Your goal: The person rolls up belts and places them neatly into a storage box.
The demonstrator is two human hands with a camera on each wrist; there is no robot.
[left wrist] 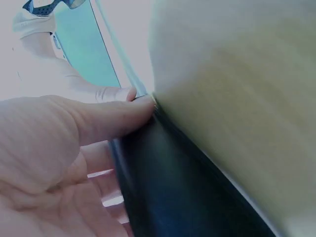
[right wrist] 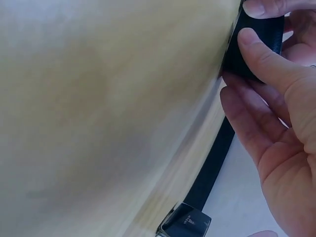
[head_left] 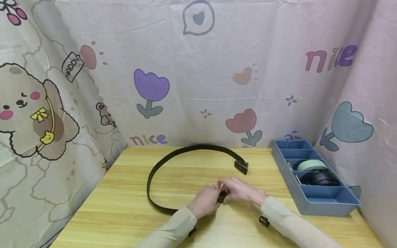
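Observation:
A black belt (head_left: 150, 179) lies on the wooden table in a wide arc, its buckle (head_left: 241, 167) at the far right end. The tip end is bent into a small curl (head_left: 222, 197) between both hands. My left hand (head_left: 204, 202) pinches the strap; the left wrist view shows its thumb on the dark band (left wrist: 168, 182) and its fingers behind. From the other side, my right hand (head_left: 243, 190) holds the curled end, thumb on its outer face in the right wrist view. There, the shiny buckle (right wrist: 187, 221) shows lower down, away from the fingers.
At the right edge of the table stands a blue divided box (head_left: 322, 208). A pale green rolled belt (head_left: 311, 165) and a black rolled belt (head_left: 322, 178) sit in separate compartments. A patterned curtain (head_left: 198, 86) hangs behind the table and at both sides.

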